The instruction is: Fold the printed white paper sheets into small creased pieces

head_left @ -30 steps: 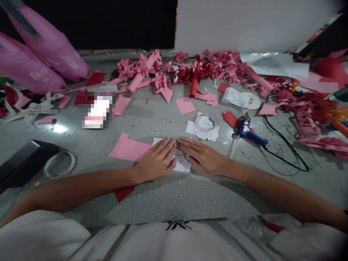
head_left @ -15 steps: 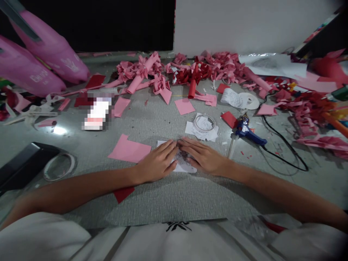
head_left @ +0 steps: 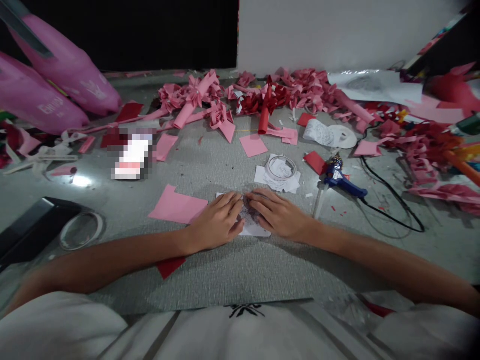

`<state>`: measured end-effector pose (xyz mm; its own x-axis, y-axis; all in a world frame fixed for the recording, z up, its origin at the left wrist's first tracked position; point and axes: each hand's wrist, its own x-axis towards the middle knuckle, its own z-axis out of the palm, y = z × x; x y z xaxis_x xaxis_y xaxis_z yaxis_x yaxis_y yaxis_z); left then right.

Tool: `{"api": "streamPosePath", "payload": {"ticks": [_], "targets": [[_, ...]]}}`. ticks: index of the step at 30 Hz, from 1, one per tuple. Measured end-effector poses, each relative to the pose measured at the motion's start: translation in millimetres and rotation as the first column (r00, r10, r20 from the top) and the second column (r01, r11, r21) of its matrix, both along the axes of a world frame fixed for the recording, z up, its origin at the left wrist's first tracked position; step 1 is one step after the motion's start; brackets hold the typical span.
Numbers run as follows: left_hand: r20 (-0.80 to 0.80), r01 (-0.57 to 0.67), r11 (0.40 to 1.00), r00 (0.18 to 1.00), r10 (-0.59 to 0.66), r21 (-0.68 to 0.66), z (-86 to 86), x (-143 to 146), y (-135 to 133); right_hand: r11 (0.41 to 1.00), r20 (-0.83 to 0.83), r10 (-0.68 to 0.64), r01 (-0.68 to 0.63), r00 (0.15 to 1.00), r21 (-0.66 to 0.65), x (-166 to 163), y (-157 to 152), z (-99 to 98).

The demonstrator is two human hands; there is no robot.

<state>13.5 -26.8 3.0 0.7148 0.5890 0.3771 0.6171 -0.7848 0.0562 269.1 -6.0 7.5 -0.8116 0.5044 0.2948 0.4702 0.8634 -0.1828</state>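
A white paper point(head_left: 255, 229) with printed or drawn marks lies on the table in front of me, partly covered by both hands. My left hand point(head_left: 220, 220) rests over its left part, palm down, fingers stretched out and lightly bent. From the other side my right hand point(head_left: 280, 212) lies over the paper's right part, its fingers extended too. The fingertips of the two hands nearly meet at the far edge. Whatever is under the fingers is hidden. A pink paper piece point(head_left: 176, 205) lies beside my left hand, and a red paper piece point(head_left: 170, 267) pokes out below the left forearm.
Beyond my hands, a tape roll point(head_left: 281, 168) sits on white paper scraps. A blue glue gun point(head_left: 345, 183) with a black cord lies at the right. Pink and red paper flowers point(head_left: 262, 97) crowd the back. Another tape roll point(head_left: 81, 231), a phone point(head_left: 133, 155) and pink bottles point(head_left: 63, 70) are leftward.
Both hands stay over the white paper. Their fingers have shifted only slightly and look a little more bent. The rest of the table looks the same.
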Motion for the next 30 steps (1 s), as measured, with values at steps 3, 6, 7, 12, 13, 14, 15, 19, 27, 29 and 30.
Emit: {"api": "streamPosePath", "payload": {"ticks": [3,6,7,12,13,14,15,19,27,29,30], "targets": [[-0.004,-0.021,0.999,1.0,0.021,0.042,1.8,0,-1,0.992,0.029,-0.063,0.059,0.998,0.115,-1,-5,1.0],[-0.059,-0.067,0.992,0.996,0.073,0.108,3.4,0,-3,0.972,0.082,-0.113,0.093,0.99,0.216,0,-10,0.9],[-0.09,-0.085,0.988,0.991,0.097,0.133,3.7,-1,-3,0.965,0.097,-0.129,0.103,0.987,0.24,1,-11,0.1],[-0.212,-0.146,0.965,0.958,0.192,0.218,4.9,-4,-5,0.945,0.127,-0.177,0.133,0.976,0.297,4,-16,-7.0],[-0.217,-0.161,0.961,0.953,0.21,0.224,5.3,-5,-5,0.946,0.131,-0.18,0.135,0.975,0.295,4,-16,-8.0],[-0.223,-0.175,0.959,0.948,0.226,0.224,5.9,-5,-5,0.948,0.13,-0.183,0.139,0.975,0.286,5,-17,-8.4],[-0.228,-0.182,0.958,0.945,0.233,0.222,6.6,-6,-4,0.951,0.12,-0.185,0.147,0.975,0.274,4,-17,-8.3],[-0.25,-0.077,0.972,0.959,0.133,0.224,9.1,-8,-1,0.962,0.051,-0.185,0.17,0.981,0.211,2,-17,-4.5],[-0.346,-0.056,0.984,0.931,0.113,0.169,6.9,-6,-3,0.982,0.06,-0.108,0.097,0.992,0.163,4,-12,-11.2],[-0.337,-0.112,0.97,0.924,0.181,0.214,6.2,-5,-4,0.977,0.079,-0.121,0.105,0.989,0.185,6,-14,-13.3],[-0.324,-0.137,0.963,0.923,0.209,0.231,6.0,-4,-5,0.973,0.089,-0.135,0.115,0.987,0.202,6,-15,-13.4]]}}
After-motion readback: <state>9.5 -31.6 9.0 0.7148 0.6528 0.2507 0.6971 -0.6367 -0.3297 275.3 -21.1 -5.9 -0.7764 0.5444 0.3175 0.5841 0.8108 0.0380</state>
